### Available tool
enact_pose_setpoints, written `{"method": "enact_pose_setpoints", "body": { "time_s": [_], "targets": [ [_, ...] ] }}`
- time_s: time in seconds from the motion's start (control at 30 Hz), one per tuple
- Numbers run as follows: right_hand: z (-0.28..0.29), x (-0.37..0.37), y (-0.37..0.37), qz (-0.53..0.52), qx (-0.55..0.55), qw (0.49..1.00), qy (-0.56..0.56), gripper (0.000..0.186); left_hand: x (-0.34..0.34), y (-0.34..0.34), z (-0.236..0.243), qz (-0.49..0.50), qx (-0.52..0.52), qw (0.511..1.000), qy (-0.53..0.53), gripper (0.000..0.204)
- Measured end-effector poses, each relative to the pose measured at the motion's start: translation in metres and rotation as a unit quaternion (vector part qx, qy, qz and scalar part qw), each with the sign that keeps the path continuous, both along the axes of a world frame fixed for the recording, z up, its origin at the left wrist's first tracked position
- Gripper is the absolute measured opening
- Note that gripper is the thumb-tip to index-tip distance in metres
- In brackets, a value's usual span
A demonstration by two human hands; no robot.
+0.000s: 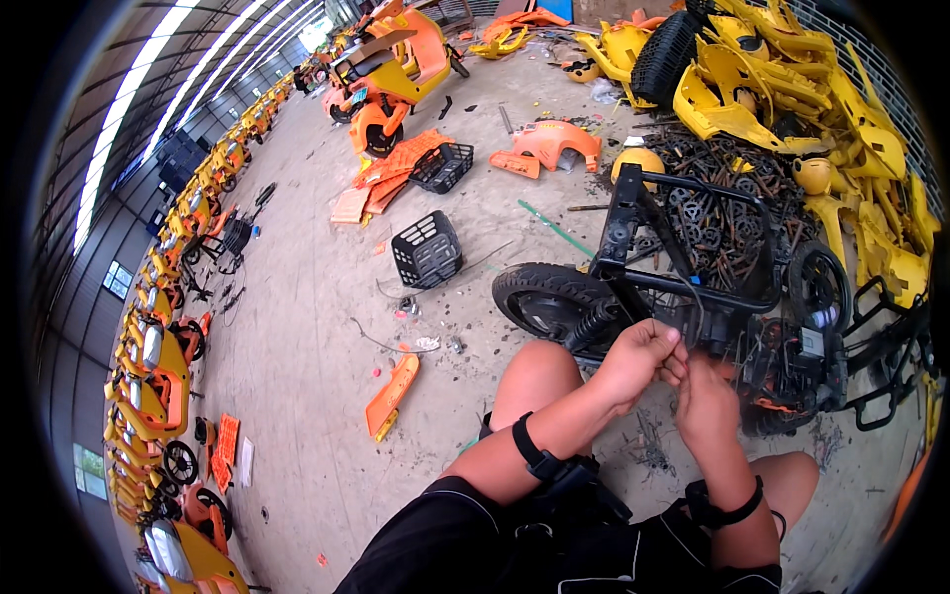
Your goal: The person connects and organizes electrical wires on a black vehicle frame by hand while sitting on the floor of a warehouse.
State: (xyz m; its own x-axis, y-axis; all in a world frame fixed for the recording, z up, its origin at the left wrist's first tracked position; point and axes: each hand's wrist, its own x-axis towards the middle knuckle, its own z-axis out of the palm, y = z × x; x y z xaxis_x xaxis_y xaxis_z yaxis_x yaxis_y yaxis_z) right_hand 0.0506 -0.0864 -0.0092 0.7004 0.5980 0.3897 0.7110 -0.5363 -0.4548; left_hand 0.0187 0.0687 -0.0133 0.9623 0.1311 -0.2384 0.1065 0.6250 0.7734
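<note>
A stripped black scooter frame [693, 282] stands in front of me, its wheel with a black tyre [547, 300] to the left. My left hand [640, 364] is closed, thumb and fingers pinched together at the frame's near side. Close against it, my right hand [707, 401] is also closed, its fingers partly hidden and a little blurred. What the two hands pinch is too small to make out. Just above them, a thin dark cable [699, 315] hangs from the frame. To the right of my hands sits a cluttered block of exposed parts and wires [782, 361].
Rusty metal parts [708, 213] are heaped behind the frame, with yellow body panels [737, 94] piled beyond. Two black baskets, including a nearer basket [427, 249], lie on the floor. An orange panel [393, 394] is left of my knee. Yellow scooters [158, 386] line the left wall.
</note>
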Motion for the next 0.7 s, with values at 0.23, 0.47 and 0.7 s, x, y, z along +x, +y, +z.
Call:
{"method": "enact_pose_setpoints", "body": {
  "time_s": [0.23,0.47,0.7],
  "targets": [
    [0.008,-0.004,0.002,0.001,0.026,0.999,0.02,0.015,-0.001,0.006,0.002,-0.002,-0.017,1.0,0.001,0.02],
    [0.013,-0.005,0.001,0.024,0.043,0.997,0.055,0.014,0.0,0.009,-0.002,0.003,-0.026,1.0,-0.008,0.02],
    [0.015,-0.007,0.002,0.044,0.032,0.998,0.026,0.015,-0.002,0.012,0.001,0.006,0.006,1.0,-0.002,0.02]
  ]
}}
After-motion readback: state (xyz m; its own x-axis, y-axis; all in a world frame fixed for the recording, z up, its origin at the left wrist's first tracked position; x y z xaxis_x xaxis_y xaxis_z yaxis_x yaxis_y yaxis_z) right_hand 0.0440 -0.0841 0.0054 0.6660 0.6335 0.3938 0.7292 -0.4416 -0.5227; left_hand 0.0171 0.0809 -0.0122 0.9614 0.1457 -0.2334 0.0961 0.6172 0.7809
